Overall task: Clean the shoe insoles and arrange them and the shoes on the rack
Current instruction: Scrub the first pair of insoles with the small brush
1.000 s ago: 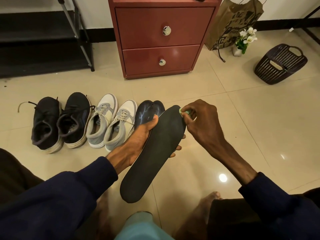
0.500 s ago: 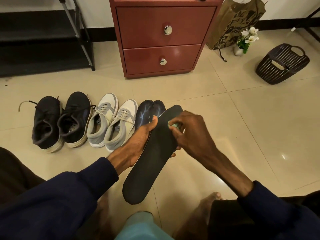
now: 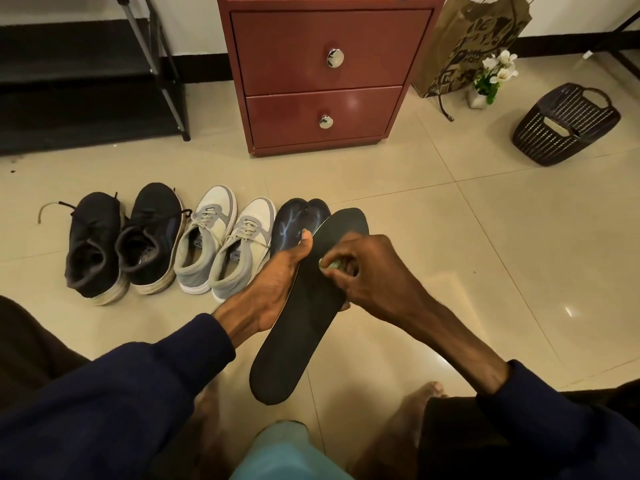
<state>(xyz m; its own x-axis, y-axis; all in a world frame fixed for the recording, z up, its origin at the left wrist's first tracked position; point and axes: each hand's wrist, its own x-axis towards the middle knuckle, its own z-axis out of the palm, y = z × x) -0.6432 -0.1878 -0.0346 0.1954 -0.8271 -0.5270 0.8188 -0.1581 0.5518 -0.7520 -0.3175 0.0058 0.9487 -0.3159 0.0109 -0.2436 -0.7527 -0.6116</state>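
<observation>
Colours & patterns, floor-level view.
The insole [image 3: 304,306] is seen as matt black w/ a pale edge; the pad [image 3: 330,265] on it is pale green. The floor insoles [image 3: 294,220] are dark blue, marked w/ pale streaks. The black pair [image 3: 121,240] is soled off-white; the grey pair [image 3: 221,244] is panelled white & grey. The cabinet [image 3: 294,57] is finished red-brown, knobs [image 3: 335,58] silver. The bag [image 3: 460,46] is brown w/ black print; flowers [image 3: 498,67] white, leaves green; basket [image 3: 564,126] dark brown, slotted. Tiles [image 3: 519,254] are glossy beige; sleeves [image 3: 121,393] navy.

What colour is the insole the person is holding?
Plain black all over. The insole shows best in the head view, the only one.
</observation>
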